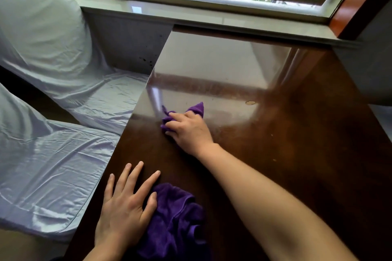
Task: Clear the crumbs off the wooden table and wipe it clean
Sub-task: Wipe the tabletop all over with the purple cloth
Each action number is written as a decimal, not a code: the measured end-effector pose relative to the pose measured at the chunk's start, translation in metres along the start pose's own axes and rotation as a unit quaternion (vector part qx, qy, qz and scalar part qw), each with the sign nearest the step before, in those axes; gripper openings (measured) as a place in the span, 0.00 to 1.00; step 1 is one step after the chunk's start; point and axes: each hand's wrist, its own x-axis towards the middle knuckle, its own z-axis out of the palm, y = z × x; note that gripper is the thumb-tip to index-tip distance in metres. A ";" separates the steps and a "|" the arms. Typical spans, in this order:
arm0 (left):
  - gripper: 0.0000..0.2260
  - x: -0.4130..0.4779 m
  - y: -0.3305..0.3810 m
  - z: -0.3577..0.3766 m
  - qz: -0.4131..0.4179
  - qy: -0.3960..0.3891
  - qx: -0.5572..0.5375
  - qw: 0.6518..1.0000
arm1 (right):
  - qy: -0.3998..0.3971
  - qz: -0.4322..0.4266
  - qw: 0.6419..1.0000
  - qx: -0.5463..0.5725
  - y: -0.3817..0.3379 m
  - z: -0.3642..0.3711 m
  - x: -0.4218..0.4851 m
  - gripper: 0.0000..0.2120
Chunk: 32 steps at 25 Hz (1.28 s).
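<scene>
A dark glossy wooden table (286, 133) fills the middle and right of the view. My right hand (188, 129) reaches across to the table's left side and presses a small purple cloth (196, 109) flat on the surface. My left hand (125, 203) lies flat near the front left edge, fingers spread, its thumb touching a second, larger purple cloth (176, 220) that is bunched beside it. A pale crumb (250, 103) sits to the right of the small cloth, with tiny specks (272, 135) further right.
Two chairs in pale satin covers stand left of the table: one (48, 165) near me, one (53, 38) further back. A stone windowsill (212, 17) and an open window run along the table's far edge. A red-brown frame (356, 6) rises at the right.
</scene>
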 end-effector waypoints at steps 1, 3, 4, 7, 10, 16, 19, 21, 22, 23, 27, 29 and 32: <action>0.23 0.000 0.000 0.000 0.000 -0.001 0.001 1.000 | -0.001 0.023 0.999 -0.024 0.015 -0.004 -0.004 0.13; 0.23 -0.002 0.001 0.000 0.001 -0.005 0.003 1.000 | -0.008 0.081 0.997 -0.020 0.044 -0.017 -0.010 0.14; 0.23 -0.002 0.001 0.000 0.002 -0.004 0.002 1.000 | -0.015 0.102 0.995 -0.012 0.059 -0.024 -0.013 0.13; 0.23 -0.002 0.000 0.000 -0.002 -0.004 0.001 1.000 | -0.031 0.198 0.979 -0.041 0.136 -0.055 -0.048 0.11; 0.23 -0.001 0.002 0.001 -0.006 0.002 0.006 1.000 | 0.020 0.356 0.932 -0.066 0.197 -0.090 -0.125 0.10; 0.24 -0.001 0.007 -0.002 -0.004 -0.003 0.032 0.999 | 0.130 0.424 0.896 0.014 0.118 -0.065 -0.137 0.08; 0.24 -0.002 0.008 -0.001 -0.005 -0.001 0.036 0.999 | 0.106 0.251 0.960 0.069 0.030 -0.030 -0.098 0.07; 0.24 -0.001 0.004 0.001 -0.007 0.002 0.031 0.999 | 0.059 0.088 0.994 0.029 0.027 -0.020 -0.072 0.07; 0.23 0.000 0.002 0.003 -0.004 0.001 0.034 0.999 | 0.048 0.089 0.995 0.013 0.041 -0.022 -0.056 0.08; 0.23 0.000 0.000 0.004 -0.002 0.002 0.035 0.999 | 0.048 0.151 0.987 0.014 0.056 -0.026 -0.042 0.09; 0.23 0.000 -0.001 0.009 0.001 0.007 0.039 0.999 | 0.076 0.321 0.944 0.003 0.044 -0.012 0.013 0.12; 0.23 0.002 -0.001 0.008 0.000 0.009 0.036 0.999 | 0.017 0.198 0.980 0.003 -0.018 0.006 0.033 0.13; 0.22 0.002 0.000 0.006 0.001 0.003 0.032 0.999 | -0.038 0.020 0.999 0.007 -0.077 0.021 0.025 0.14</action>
